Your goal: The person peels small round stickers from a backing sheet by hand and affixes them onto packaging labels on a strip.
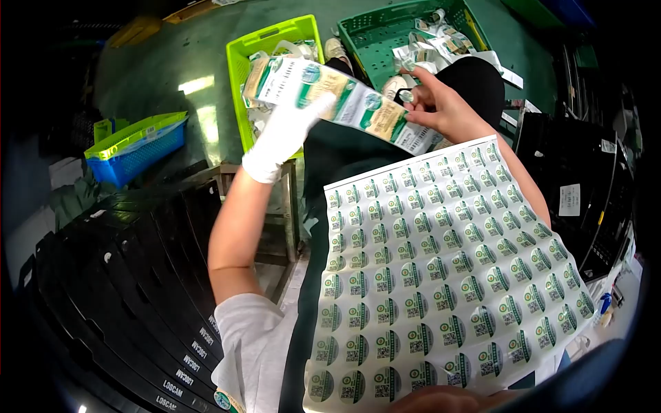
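My left hand (292, 124), in a white glove, is closed on a long printed label strip (344, 100) stretched above my lap. My bare right hand (441, 107) is at the strip's right end, thumb and fingers drawn together near a small round sticker (406, 96). A large sheet of round green stickers with QR codes (441, 258) lies over my lap and right forearm. What looks like part of another hand (447, 399) shows at the sheet's bottom edge; whose it is cannot be told.
Beyond my knees stand a lime-green crate (236, 89) and a dark green crate (365, 51), both with labelled packs. Black crates (131, 275) are stacked at left, near a blue basket (141, 157). More black crates (568, 172) are at right.
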Demonstrator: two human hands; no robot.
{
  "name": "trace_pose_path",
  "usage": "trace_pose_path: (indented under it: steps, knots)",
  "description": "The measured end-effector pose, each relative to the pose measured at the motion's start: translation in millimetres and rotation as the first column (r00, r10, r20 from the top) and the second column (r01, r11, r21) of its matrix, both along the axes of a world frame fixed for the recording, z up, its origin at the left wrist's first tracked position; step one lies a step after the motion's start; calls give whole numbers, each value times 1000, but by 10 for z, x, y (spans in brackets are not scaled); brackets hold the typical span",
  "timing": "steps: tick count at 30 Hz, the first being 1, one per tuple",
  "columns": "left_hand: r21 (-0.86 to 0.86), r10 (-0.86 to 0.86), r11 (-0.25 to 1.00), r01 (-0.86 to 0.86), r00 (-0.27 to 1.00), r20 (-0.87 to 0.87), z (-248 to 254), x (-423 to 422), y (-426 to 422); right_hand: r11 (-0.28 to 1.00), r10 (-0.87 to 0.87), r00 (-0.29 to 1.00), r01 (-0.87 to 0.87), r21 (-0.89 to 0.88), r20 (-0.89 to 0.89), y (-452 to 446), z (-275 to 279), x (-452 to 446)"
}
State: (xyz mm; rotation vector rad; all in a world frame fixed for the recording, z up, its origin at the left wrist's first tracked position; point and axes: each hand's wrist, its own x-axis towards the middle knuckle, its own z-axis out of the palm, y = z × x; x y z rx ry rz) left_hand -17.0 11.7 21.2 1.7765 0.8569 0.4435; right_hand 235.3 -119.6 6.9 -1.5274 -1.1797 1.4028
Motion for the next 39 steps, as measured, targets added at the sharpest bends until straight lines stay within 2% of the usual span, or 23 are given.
trace_pose_path:
  steps: [1, 3, 4, 5, 7, 8, 9, 11, 14, 23, 26, 29, 30, 33, 34, 35, 37, 38, 39]
  knots:
    - [-606, 372, 786, -123, 877, 303, -140, 73, -24, 998, 53, 998, -54, 28, 32, 31, 30, 4]
    - [-801, 522, 595, 60, 730, 442, -164, 66, -33, 986, -33, 970, -8, 168, 242, 103, 96, -6]
    - [-821, 552, 569, 49, 717, 426, -167, 52, -56, 979, -63, 948, -1, 202, 311, 167, 176, 6]
    - [-810, 556, 585, 43, 705, 439, -176, 65, -62, 946, -168, 925, 54, 320, 341, 217, 186, -29]
    - [-789, 564, 613, 32, 681, 466, -182, 139, -107, 941, 11, 927, -137, 311, 374, 273, 466, -58]
    - [-737, 579, 670, -91, 685, 442, -111, 227, -155, 933, 106, 923, -222, 284, 370, 291, 559, -123]
    - [-714, 559, 689, -123, 717, 416, -10, 262, -206, 918, 165, 904, -288, 273, 395, 304, 629, -206]
    - [-612, 510, 772, -170, 742, 436, -63, 311, -244, 838, 203, 810, -434, 330, 550, 332, 589, -274]
    - [-529, 436, 831, -171, 791, 429, -75, 299, -248, 853, 264, 713, -487, 187, 649, 402, 610, -316]
    - [-492, 397, 854, -169, 823, 407, -64, 284, -215, 805, 104, 634, -506, 310, 766, 508, 514, -359]
    - [-506, 392, 849, -151, 823, 411, -72, 260, -219, 836, 41, 597, -459, 300, 801, 545, 458, -354]
    - [-500, 388, 853, -151, 824, 413, -113, 230, -202, 906, 28, 503, -379, 191, 864, 637, 572, -194]
    - [-491, 374, 861, -135, 822, 430, -132, 221, -192, 921, 59, 549, -351, 166, 834, 655, 594, -145]
    - [-546, 394, 827, -130, 828, 399, -85, 220, -178, 884, 241, 646, -455, 111, 724, 621, 641, -198]
    - [-565, 399, 817, -112, 818, 415, -35, 221, -155, 863, 362, 682, -503, 49, 636, 646, 691, -249]
    - [-586, 372, 810, -27, 796, 477, -27, 211, -110, 849, 391, 721, -523, 80, 572, 669, 661, -284]
    - [-732, 501, 650, 204, 610, 614, -22, 178, -128, 868, 319, 847, -441, 228, 425, 742, 640, -345]
    - [-613, 357, 705, 356, 568, 742, -53, 206, -206, 886, 264, 885, -380, 266, 383, 779, 643, -386]
    - [-722, 382, 672, 167, 757, 531, -148, 249, -302, 900, 205, 918, -312, 303, 339, 811, 652, -405]
